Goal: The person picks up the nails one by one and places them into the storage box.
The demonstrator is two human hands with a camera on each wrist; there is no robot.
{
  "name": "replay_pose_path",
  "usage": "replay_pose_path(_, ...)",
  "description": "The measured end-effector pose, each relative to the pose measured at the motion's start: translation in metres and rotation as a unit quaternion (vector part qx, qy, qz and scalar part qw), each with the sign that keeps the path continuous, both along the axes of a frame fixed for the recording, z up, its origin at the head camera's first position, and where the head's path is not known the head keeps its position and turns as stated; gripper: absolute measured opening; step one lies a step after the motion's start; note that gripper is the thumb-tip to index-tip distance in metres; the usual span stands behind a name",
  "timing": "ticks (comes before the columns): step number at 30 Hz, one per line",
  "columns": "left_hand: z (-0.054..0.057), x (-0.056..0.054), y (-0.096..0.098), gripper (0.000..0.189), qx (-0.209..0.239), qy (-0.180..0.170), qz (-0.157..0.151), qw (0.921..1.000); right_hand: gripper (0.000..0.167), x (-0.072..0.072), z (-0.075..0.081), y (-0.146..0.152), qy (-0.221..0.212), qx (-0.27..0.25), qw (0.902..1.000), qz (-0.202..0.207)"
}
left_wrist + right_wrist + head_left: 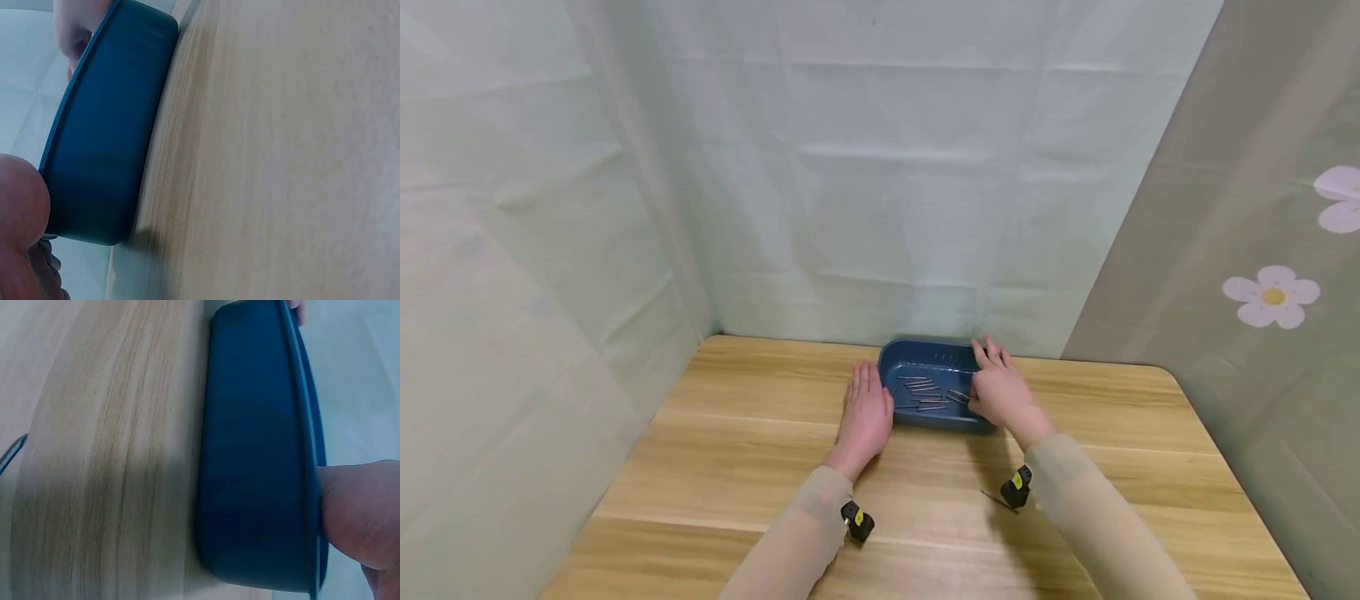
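Note:
A dark blue rectangular tray lies on the table, with several thin metal rods loose inside it. My left hand lies along the tray's left end, its fingers straight and together. Over the right end reaches my right hand, with some fingers spread straight toward the back rim and the index finger bent down into the tray beside a few rods. Its thumb crosses the rim in the right wrist view. Its fingertips are hidden, so whether they pinch a rod does not show.
One thin dark rod lies on the wooden table in front of the tray, beside the black camera on the right wrist. A pale cloth hangs close behind the tray, at the table's back edge.

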State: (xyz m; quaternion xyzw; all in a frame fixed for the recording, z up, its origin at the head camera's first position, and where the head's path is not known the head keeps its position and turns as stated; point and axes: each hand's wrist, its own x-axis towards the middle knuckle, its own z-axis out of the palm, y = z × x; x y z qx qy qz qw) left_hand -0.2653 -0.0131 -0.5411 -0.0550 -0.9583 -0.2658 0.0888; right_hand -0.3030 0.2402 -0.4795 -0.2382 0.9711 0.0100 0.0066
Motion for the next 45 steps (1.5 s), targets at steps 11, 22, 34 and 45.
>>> replay_pose_path(11, 0.002, 0.001, 0.001, 0.059, -0.005, -0.006, -0.004, 1.0000, 0.029, -0.008, -0.005, -0.008, -0.003, 0.042, 0.9991, 0.003)
replay_pose_path(22, 0.002, 0.004, 0.001, 0.059, -0.009, -0.010, -0.007, 0.9999, 0.027, -0.007, -0.015, -0.007, 0.003, 0.057, 0.9984, -0.001)
replay_pose_path(34, 0.003, 0.003, 0.010, 0.058, -0.008, -0.005, -0.014, 0.9999, 0.027, -0.008, -0.014, 0.003, -0.007, 0.045, 0.9989, -0.011)
replay_pose_path(45, 0.011, 0.002, 0.008, 0.059, -0.011, -0.010, -0.016, 0.9998, 0.031, -0.010, -0.007, 0.002, -0.006, 0.007, 0.9999, -0.007)
